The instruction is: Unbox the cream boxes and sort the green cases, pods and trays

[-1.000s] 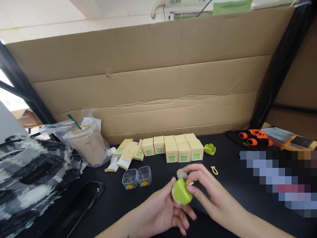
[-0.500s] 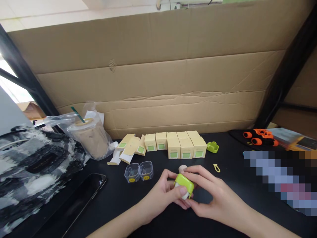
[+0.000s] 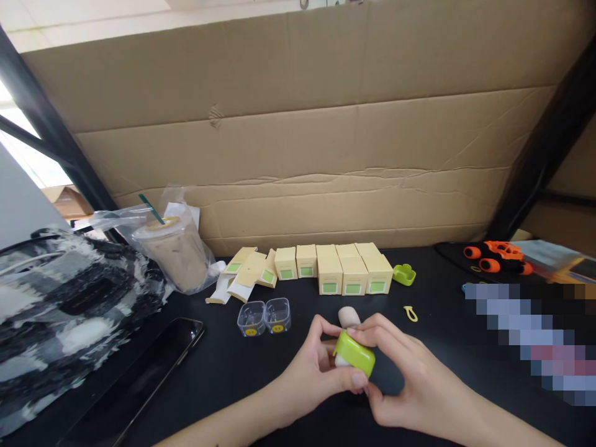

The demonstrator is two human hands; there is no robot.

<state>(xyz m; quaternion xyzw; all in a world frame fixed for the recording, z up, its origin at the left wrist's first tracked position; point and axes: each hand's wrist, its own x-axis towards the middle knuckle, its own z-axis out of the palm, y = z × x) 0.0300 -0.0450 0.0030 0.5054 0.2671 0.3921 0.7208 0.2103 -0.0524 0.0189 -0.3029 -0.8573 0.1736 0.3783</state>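
Observation:
Between both hands is a small white earbud case (image 3: 343,361) with a glossy lime-green cover part (image 3: 357,355) over it. My left hand (image 3: 321,366) grips it from the left, thumb across the front and fingers behind. On the right, my right hand (image 3: 400,366) pinches the green cover part, index finger at its top edge and thumb at its lower right corner. Just behind the hands stands a pale rounded object (image 3: 349,316), its lower part hidden. A lime-green hollow cover piece (image 3: 404,275) and a pale yellow loop strap (image 3: 410,313) lie farther right.
Two clear plastic boxes (image 3: 264,318) sit left of the hands. Behind stands a row of cream cartons (image 3: 330,273), with flattened cartons (image 3: 246,270) beside it. A phone (image 3: 153,366), a bagged drink cup (image 3: 174,254) and an orange-black toy (image 3: 498,256) flank the area.
The case has turned and tilted in my hands, its green cover part now facing lower right. More of the pale rounded object shows behind. The view has shifted slightly.

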